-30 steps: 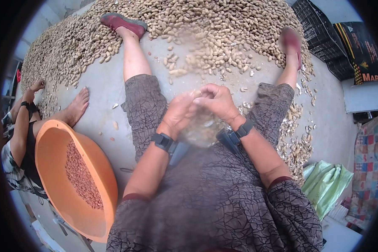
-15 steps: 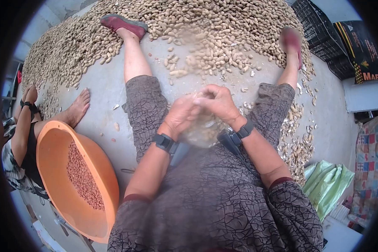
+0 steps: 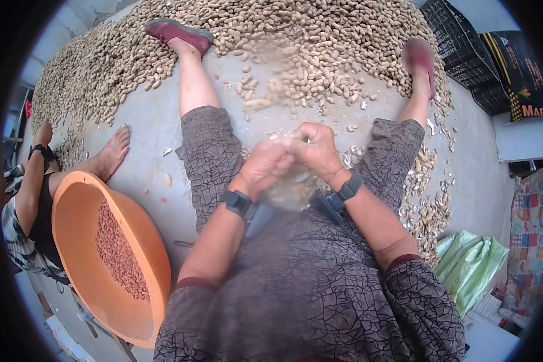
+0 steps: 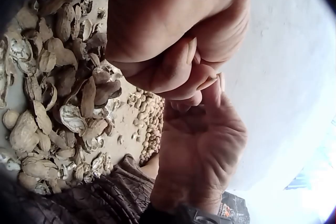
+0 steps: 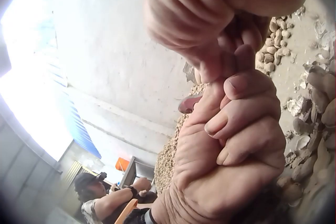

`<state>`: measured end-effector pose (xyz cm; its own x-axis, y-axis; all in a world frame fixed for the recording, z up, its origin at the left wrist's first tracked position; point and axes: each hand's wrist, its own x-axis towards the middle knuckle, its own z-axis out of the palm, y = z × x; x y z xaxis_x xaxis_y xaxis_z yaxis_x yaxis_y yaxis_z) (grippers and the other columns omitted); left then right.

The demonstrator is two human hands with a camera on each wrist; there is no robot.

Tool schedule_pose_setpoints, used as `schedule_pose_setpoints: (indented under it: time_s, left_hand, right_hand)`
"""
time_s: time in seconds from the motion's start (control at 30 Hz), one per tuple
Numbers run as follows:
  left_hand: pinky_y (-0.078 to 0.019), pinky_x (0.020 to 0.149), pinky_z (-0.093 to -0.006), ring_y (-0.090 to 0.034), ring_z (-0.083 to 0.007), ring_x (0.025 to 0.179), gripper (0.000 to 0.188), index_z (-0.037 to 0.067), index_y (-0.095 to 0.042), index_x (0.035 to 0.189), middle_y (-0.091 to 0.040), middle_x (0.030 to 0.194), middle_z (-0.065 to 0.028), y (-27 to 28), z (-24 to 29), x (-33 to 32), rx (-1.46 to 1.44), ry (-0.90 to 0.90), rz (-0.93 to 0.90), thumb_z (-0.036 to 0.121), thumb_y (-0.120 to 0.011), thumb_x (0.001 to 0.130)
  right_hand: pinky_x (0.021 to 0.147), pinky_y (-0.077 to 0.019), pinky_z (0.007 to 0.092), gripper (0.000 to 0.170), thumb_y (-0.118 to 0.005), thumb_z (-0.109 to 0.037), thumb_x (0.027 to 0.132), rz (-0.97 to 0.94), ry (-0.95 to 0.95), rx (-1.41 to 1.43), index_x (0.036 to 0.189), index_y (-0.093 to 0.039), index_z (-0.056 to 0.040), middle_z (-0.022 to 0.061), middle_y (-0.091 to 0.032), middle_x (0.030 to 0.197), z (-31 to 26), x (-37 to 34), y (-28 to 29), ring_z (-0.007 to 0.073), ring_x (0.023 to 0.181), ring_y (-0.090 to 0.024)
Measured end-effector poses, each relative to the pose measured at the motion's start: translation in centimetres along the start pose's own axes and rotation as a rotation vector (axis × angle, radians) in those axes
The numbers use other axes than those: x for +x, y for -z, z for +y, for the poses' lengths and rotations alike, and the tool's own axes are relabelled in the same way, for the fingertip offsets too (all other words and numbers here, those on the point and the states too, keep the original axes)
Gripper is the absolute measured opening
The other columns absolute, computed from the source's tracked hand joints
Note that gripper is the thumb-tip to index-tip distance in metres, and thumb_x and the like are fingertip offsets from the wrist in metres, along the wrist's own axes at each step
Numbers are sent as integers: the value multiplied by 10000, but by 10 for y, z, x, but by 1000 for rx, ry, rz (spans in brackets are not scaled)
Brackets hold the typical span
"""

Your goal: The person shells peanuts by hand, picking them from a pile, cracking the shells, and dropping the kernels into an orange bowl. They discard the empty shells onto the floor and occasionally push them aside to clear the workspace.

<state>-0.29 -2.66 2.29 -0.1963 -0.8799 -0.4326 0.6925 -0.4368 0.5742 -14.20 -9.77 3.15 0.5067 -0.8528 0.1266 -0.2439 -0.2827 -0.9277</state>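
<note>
In front of the lap, my two hands meet at the fingertips. My left hand (image 3: 264,164) has its fingers curled toward the palm, and a reddish peanut kernel (image 5: 224,101) shows between them in the right wrist view. My right hand (image 3: 317,151) bends its thumb and forefinger together against the left fingertips. By the right thumb is a brownish bit of peanut shell (image 5: 189,71); the peanut between the fingertips is mostly hidden. Below the hands lie cracked shells (image 4: 73,116), blurred in the head view.
A large heap of unshelled peanuts (image 3: 320,36) spreads across the floor ahead. At left stands an orange basin (image 3: 111,314) with red kernels (image 3: 119,253), beside another seated person (image 5: 107,198). A green sack (image 3: 470,265), more shells (image 3: 425,217) and a black crate (image 3: 464,57) are at right.
My left hand has shifted slightly right and its fingers have curled in closer to the right hand. The other person's hand at far left has drawn back a little.
</note>
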Motion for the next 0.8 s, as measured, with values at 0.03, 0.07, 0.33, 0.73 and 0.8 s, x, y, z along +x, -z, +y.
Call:
schedule_pose_setpoints:
  time_s: [0.03,0.07,0.33,0.73,0.8]
  left_hand:
    - [-300,361,-151,-413,-24,452,136,34,-549,826,-515,626,9,0,-1,0,-20,1,-17,121,-512,924]
    - [-299,358,-154,-413,-25,449,143,34,-550,822,-518,625,9,1,-2,1,-41,1,-33,123,-509,927]
    - [-308,372,-153,-407,-32,462,184,36,-543,823,-510,656,-5,-1,1,1,-162,-79,40,159,-493,951]
    - [-307,396,-149,-430,-29,489,174,10,-601,871,-568,673,-11,3,3,1,92,-177,244,183,-604,892]
    - [-321,410,-149,-437,-30,499,157,6,-613,890,-578,682,-13,5,2,4,116,-236,207,161,-628,874]
  right_hand:
    - [507,-404,286,215,-728,-135,669,0,0,0,639,-578,17,108,-556,595,1,0,-1,140,545,-505]
    - [516,-414,286,217,-728,-136,674,8,12,2,654,-580,21,106,-566,613,2,0,-2,137,561,-516]
    - [567,-458,259,180,-704,-115,718,-83,-160,149,732,-590,24,88,-619,722,-8,-2,-8,96,649,-552]
    - [501,-398,260,236,-710,-188,697,-26,-15,-279,627,-562,-18,49,-518,559,-5,-5,-1,77,545,-448]
    - [524,-432,363,244,-702,-218,688,-29,-81,-228,668,-582,-7,159,-590,652,-2,-5,-2,266,552,-559]
